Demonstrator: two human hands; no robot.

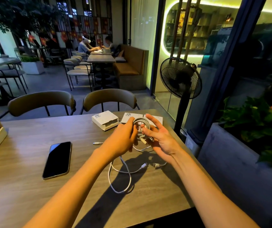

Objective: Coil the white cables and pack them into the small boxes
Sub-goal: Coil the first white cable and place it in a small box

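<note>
Nearest you, below both hands, a loose white cable (pixel 120 176) sprawls on the counter (pixel 33 203) in open loops, its plug ends lying apart; woven-looking sheath, matte. A smartphone (pixel 57 160), glossy black slab, lies well to the left of your hands.

Your left hand (pixel 123 139) grips one side of the coiled white cable (pixel 140 122), fingers curled round the bundle. Your right hand (pixel 158 137) is palm-up with fingers spread, only the fingertips touching the coil's other side. A tail hangs from the coil toward the counter.

Judgement: winding step, nearly closed. Keep the loops equal in size, feed the tail with your right hand, don't kink at the plug, and hold the bundle flat so it fits.

Just beyond your hands: an open small white box (pixel 104 120), cardboard, barcode label on top; two more flat white boxes (pixel 132 116) partly hidden behind the coil.
</note>
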